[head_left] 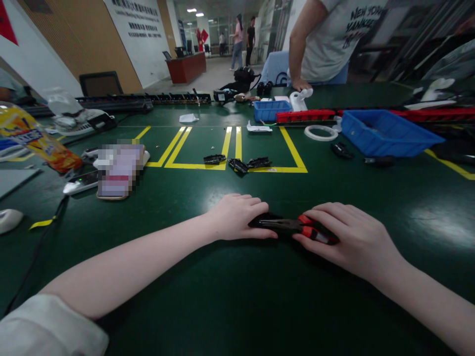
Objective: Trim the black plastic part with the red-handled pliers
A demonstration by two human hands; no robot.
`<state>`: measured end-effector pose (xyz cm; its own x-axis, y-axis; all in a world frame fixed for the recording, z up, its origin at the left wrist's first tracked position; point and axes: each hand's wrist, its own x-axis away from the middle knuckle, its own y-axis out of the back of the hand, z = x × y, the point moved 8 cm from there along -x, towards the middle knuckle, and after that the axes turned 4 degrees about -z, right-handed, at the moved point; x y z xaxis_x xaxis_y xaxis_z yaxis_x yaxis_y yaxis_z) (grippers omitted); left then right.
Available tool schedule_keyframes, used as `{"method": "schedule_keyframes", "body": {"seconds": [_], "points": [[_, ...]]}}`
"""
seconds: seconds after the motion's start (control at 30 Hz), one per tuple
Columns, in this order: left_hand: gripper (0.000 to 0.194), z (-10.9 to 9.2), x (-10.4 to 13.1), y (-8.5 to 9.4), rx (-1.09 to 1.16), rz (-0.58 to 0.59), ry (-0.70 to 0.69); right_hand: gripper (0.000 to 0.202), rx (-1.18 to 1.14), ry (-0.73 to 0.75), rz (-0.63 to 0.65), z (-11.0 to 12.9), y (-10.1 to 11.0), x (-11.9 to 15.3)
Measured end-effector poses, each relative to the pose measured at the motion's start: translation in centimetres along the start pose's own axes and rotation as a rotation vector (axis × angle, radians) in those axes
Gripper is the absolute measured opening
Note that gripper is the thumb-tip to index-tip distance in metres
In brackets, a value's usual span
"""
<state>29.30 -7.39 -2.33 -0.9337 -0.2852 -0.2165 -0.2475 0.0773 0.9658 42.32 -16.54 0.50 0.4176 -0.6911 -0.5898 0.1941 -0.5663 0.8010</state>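
My right hand (345, 235) is closed around the red and black handles of a pair of pliers (315, 232), whose dark jaws point left. At the jaws, my left hand (241, 217) grips a small black part (260, 218) between thumb and fingers. Much of that part is hidden by the fingers and the jaws. Both hands are low over the green table (222, 296). Beyond them, three black pieces lie near the yellow tape lines: one at the left (214, 159), one in the middle (238, 166) and one at the right (260, 162).
At the left are a phone (120, 173), an orange drink bottle (40, 141) and a white mouse (10, 220). A large blue bin (386, 133), a smaller blue bin (270, 110) and a white ring (321, 132) are farther back. Across the table, a person leans on a hand (301, 84).
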Motion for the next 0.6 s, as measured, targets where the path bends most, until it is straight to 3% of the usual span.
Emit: {"method": "schedule_keyframes", "body": {"seconds": [0.6], "points": [[0.050,0.2,-0.1,-0.3,0.009,-0.026,-0.010,0.035,0.077,0.044,-0.014,1.0,0.2,-0.4]]}}
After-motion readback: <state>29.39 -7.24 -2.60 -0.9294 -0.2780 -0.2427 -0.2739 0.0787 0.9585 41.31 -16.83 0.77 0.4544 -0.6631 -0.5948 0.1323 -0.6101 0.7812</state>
